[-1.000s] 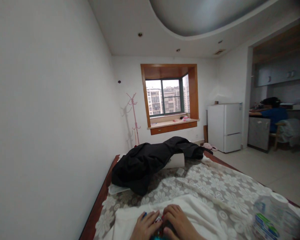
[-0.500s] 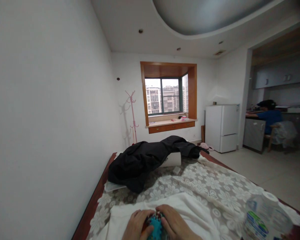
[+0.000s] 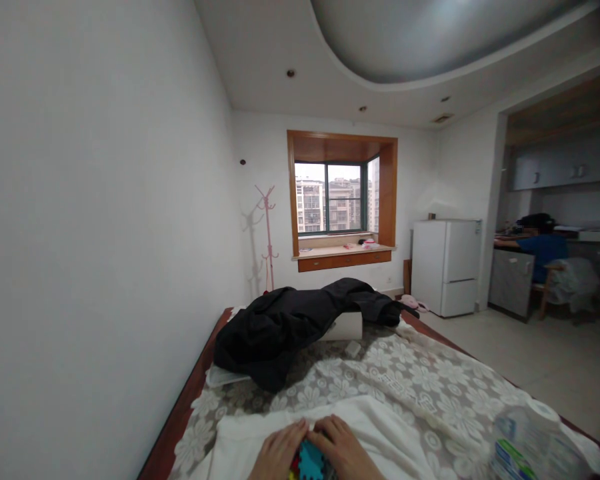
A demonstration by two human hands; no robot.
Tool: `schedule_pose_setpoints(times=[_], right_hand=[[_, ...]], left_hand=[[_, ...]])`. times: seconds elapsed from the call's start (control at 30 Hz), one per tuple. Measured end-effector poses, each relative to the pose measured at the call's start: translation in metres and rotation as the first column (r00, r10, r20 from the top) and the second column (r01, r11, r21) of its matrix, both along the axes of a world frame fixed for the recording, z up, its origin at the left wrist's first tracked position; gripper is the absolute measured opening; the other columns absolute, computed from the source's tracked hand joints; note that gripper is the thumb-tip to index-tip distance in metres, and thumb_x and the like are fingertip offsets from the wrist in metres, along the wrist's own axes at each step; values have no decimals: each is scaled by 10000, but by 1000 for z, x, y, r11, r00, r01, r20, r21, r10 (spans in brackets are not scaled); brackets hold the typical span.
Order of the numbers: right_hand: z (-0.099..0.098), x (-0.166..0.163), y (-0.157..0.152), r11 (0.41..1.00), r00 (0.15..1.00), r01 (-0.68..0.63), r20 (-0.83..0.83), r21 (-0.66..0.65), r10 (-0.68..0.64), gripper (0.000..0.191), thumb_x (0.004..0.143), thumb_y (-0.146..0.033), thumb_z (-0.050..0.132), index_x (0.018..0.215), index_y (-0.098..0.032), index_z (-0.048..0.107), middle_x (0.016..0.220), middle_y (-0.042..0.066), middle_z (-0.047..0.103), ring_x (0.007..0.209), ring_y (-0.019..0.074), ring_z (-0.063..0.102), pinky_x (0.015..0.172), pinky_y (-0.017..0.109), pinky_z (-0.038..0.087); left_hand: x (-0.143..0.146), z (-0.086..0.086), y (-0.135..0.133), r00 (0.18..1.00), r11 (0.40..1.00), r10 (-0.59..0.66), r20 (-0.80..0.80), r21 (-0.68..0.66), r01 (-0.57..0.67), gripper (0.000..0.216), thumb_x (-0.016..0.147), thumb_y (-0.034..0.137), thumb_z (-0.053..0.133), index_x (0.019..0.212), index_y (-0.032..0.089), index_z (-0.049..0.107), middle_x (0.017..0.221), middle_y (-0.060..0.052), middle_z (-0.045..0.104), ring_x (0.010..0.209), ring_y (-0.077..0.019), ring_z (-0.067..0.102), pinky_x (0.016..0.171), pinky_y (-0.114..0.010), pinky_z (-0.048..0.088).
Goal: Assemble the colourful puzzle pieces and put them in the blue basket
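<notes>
Hands (image 3: 313,450) slid lower – colourful toy (image 3: 309,463) between them, fingertips touching

- One head-worn view, looking forward along the bed (image 3: 430,387) toward the window (image 3: 337,199)
- Pitched high: the hands sit close at the bottom edge, partly cut off

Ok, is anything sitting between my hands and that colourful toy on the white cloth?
Nothing visible does. The left hand and right hand are already closed around the colourful toy, touching it from either side on the white cloth.
</notes>
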State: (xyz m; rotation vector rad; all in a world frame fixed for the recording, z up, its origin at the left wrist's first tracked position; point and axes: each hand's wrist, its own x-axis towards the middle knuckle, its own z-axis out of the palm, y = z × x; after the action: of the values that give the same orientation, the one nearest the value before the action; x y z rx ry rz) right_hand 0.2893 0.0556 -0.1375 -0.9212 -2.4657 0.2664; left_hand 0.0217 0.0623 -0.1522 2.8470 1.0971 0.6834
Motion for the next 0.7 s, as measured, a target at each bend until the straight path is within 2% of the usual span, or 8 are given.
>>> schedule_pose_setpoints(times=[0.1,0.2,0.27,0.37,0.43,0.57,0.7], right_hand=[[2,1,-2,999,1000,24,-6,33,-24,710,936,-639,669,1525,-268,529,1451,136,640,1263,356,605,1145,489,474],[3,1,-2,996,999,17,46,90,-21,635,1017,-584,577,1561,-273,478,1491,122,623,1291,352,580,1135,498,459],[3,-1,-1,989,996,3,84,151,-16,643,1015,-613,581,1569,-309,459,1420,98,669,1218,333,607,1074,485,483],[-1,-4,2,967,995,13,97,256,-39,646,984,-655,631,1528,-335,490,1262,73,723,1072,303,643,962,445,513],[-7,-7,4,953,994,43,80,300,-70,555,983,-624,653,1431,-315,547,1184,63,731,1001,288,647,911,422,518],[-16,-11,6,931,983,169,12,324,-183,315,1016,-530,636,1165,-259,577,1106,57,712,931,270,626,858,386,514],[-17,-14,6,931,977,208,-27,299,-209,299,1019,-535,642,1033,-256,537,989,36,680,868,259,598,829,362,504]], left_hand=[[2,-3,4,996,997,-27,-86,67,33,814,905,137,651,1660,305,395,1564,-91,618,1395,-258,636,1166,-342,526],[3,4,0,999,996,-2,-38,92,6,841,893,69,591,1657,349,380,1537,-47,650,1342,-224,671,1145,-323,539],[2,9,-3,1000,995,9,19,95,-11,804,909,135,645,1641,355,397,1502,-44,679,1279,-236,707,1113,-338,565],[1,15,-4,998,995,-24,63,98,18,767,911,342,760,1607,316,439,1442,-75,717,1180,-276,740,1028,-367,607],[1,17,-4,997,996,-24,68,87,18,734,907,450,779,1564,291,495,1376,-85,750,1110,-282,749,958,-363,616],[2,21,-3,999,998,48,17,50,-48,674,878,584,788,1447,266,619,1280,-80,782,1046,-286,741,890,-361,588],[3,23,2,998,998,30,-47,62,-27,580,910,620,751,1390,303,684,1205,-43,811,992,-260,750,835,-331,574]])
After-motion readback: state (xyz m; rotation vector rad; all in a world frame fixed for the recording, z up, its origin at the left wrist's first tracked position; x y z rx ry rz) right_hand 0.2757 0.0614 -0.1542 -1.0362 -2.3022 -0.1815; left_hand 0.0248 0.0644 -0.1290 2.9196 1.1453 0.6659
